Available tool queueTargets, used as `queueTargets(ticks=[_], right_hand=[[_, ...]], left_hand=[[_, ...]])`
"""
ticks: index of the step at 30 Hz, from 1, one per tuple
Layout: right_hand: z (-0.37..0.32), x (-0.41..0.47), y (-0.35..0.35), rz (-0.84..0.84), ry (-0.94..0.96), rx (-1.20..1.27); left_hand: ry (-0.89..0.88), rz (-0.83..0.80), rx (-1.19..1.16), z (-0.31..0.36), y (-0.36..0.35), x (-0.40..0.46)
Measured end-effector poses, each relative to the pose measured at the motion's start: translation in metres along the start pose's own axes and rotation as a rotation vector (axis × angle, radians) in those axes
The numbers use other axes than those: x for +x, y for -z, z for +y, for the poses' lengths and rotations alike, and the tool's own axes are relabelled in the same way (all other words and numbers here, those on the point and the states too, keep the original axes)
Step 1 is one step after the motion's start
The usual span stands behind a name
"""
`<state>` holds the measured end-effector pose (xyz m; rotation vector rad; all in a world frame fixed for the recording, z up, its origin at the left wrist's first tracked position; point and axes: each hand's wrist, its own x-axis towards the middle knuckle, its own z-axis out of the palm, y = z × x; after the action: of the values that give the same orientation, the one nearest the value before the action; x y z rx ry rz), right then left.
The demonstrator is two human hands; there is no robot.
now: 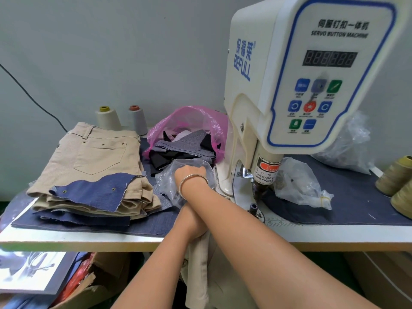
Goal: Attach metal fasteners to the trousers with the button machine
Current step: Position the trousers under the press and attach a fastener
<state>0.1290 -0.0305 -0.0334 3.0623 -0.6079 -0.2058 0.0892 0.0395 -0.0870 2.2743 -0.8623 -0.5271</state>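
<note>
My right hand [189,172], a bangle on its wrist, reaches into a crumpled clear plastic bag [166,186] left of the white servo button machine [289,85]. Its fingers are buried in the bag and hidden. My left hand [191,226] lies under my right forearm at the table's front edge and grips beige trousers [198,264], which hang down off the edge. The machine's press head [265,177] stands just right of my hands with nothing under it. A folded stack of beige trousers [93,157] lies at the left.
Blue denim scraps [93,190] with metal eyelets lie on the stack. Behind are a pink bag [189,121] of fabric offcuts and two thread cones [107,117]. Another clear bag [301,181] lies right of the press head, olive thread cones [399,175] at far right. A cardboard box [89,286] sits under the table.
</note>
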Motion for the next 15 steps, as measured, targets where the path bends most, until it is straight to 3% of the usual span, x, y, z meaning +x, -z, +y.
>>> queueTargets(ticks=[15], right_hand=[[0.0026,0.0011,0.0016,0.046,-0.044,0.127]], left_hand=[[-0.112,-0.035,0.106,0.0033,0.0049,-0.0064]])
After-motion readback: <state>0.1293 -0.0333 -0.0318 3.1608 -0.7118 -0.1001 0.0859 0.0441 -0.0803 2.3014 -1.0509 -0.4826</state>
